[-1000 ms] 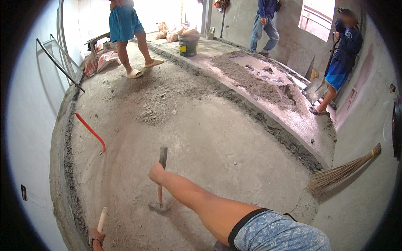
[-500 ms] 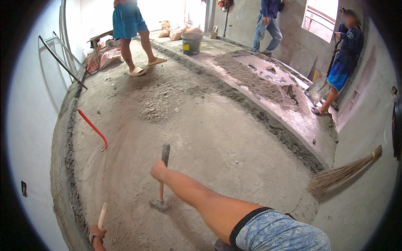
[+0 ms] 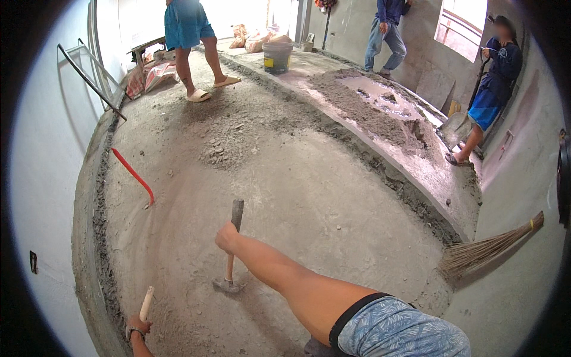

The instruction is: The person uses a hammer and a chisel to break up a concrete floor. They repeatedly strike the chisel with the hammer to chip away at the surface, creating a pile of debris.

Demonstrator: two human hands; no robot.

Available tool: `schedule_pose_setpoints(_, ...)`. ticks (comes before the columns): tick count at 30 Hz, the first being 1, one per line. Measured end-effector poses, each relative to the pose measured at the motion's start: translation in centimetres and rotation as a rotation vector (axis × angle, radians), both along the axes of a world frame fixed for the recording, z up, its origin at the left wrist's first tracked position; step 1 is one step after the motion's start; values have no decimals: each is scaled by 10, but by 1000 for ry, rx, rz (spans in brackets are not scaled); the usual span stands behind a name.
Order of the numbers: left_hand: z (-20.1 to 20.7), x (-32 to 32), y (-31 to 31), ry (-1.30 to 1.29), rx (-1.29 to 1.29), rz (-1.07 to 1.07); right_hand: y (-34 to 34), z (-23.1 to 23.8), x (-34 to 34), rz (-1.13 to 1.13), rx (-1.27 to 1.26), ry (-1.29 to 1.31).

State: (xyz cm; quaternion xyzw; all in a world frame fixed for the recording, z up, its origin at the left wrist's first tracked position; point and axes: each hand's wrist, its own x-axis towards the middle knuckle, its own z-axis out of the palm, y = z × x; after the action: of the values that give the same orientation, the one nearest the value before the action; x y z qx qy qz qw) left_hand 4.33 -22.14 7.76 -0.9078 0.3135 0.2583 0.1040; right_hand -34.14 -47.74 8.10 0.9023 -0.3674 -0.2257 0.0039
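My right hand (image 3: 226, 238) is closed round the handle of a hammer (image 3: 230, 268), which stands nearly upright, dark grip up. Its metal head rests on the dusty concrete floor, or very close to it. Low at the left, my left hand (image 3: 138, 326) is closed round a pale wooden handle (image 3: 146, 302). The upper end of that handle sticks out above the fingers; what is at its other end cannot be seen. A red curved pry bar (image 3: 133, 175) lies on the floor beyond my left hand, near the wall.
Rubble (image 3: 229, 146) lies ahead. A raised concrete edge (image 3: 369, 149) crosses to the right, with wet mortar (image 3: 380, 98) and a bucket (image 3: 277, 58) beyond. A broom (image 3: 491, 247) leans at right. Three people stand farther off, one holding a shovel (image 3: 457, 128).
The view has shifted slightly, so the background sits a little lower and to the right. Both hands keep their grips in nearly the same places.
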Motion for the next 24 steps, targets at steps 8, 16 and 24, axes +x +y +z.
schedule_pose_setpoints(8,-11,10,3,-51,-70,18,-4,-2,3,6,56,51)
schedule_pose_setpoints(16,33,29,-35,246,-847,171,-6,-14,3,-18,15,-18)
schedule_pose_setpoints(24,244,-91,-64,31,-1806,-328,-15,-22,-12,5,21,-73)
